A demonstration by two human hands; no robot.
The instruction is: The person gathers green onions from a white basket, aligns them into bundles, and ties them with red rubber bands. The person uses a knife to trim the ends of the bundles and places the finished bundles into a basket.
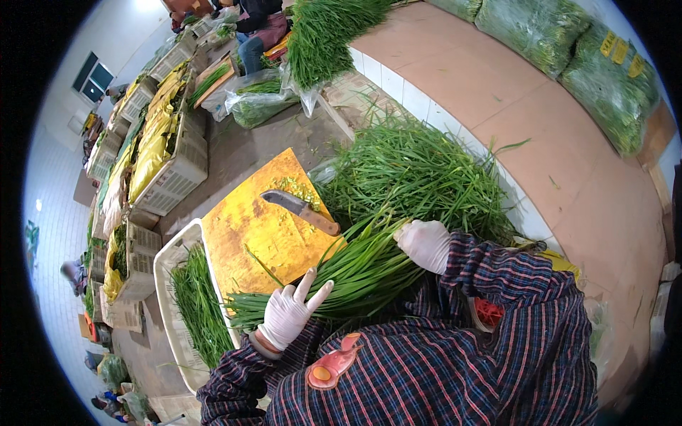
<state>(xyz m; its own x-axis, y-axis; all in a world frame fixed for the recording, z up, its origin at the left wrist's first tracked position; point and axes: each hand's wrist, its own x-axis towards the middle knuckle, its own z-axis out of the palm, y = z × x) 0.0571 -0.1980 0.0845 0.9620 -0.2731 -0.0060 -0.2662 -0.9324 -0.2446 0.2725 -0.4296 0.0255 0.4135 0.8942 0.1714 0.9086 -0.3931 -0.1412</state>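
A long bunch of green garlic chives (362, 280) lies across my lap, pale ends to the right and leaf tips to the left. My right hand (426, 245), in a white glove, is closed at the pale end of the bunch, with its fingertips partly hidden. Against the leafy end rests my left hand (286, 312), also gloved, its visible fingers stretched out and spread over the leaves. Ahead of the hands is a worn yellow board (238, 241). A knife (298, 211) with a dark blade and wooden handle lies on it beside small trimmings.
Loose chives (419, 174) are heaped beyond my right hand. A white crate (163, 273) holding chives stands under the board's left side. A tiled ledge (497, 85) curves along the right, bearing bagged greens (611, 85). Stacked crates (177, 170) line the left; another person (259, 32) sits far ahead.
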